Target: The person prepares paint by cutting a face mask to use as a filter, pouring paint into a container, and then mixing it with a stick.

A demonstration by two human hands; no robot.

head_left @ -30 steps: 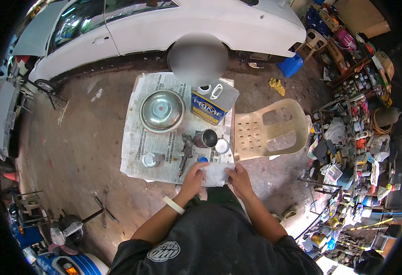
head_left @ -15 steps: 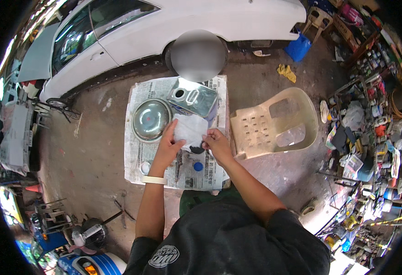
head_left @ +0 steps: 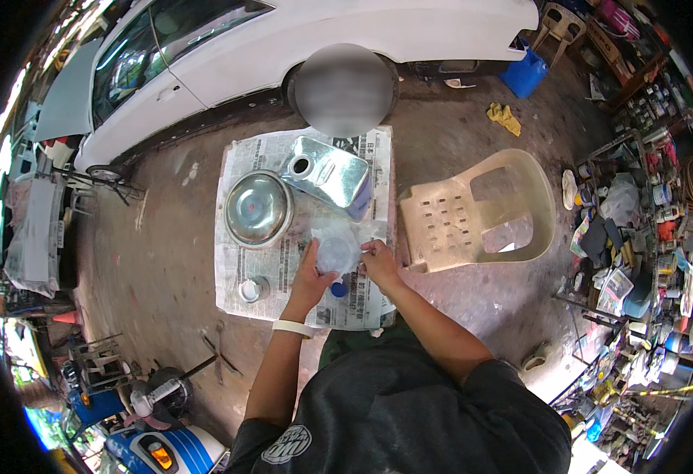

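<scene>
Over the newspaper-covered table (head_left: 244, 265), my left hand (head_left: 311, 280) is closed around the side of a translucent, round plastic container (head_left: 337, 249). My right hand (head_left: 380, 265) has its fingers pinched at that container's right edge; a small pale bit shows by the fingertips, too small to name. Just below the container lies a blue cap (head_left: 339, 289). Beyond it stands a rectangular metal can (head_left: 332, 175) with a round dark opening. A shiny round metal bowl (head_left: 258, 209) sits to the left, and a small tin (head_left: 253, 289) is nearer me.
A beige plastic chair (head_left: 441, 225) stands close to the table's right side. Behind the table is a white car (head_left: 228, 59). Crowded shelves (head_left: 639, 205) line the far right. A yellow cloth (head_left: 504, 118) lies on the floor, and a motorcycle (head_left: 165, 450) is at lower left.
Both hands have come slightly nearer me and to the right. The white, cloth-like sheet and dark round patch between them no longer show; the translucent container is seen there instead.
</scene>
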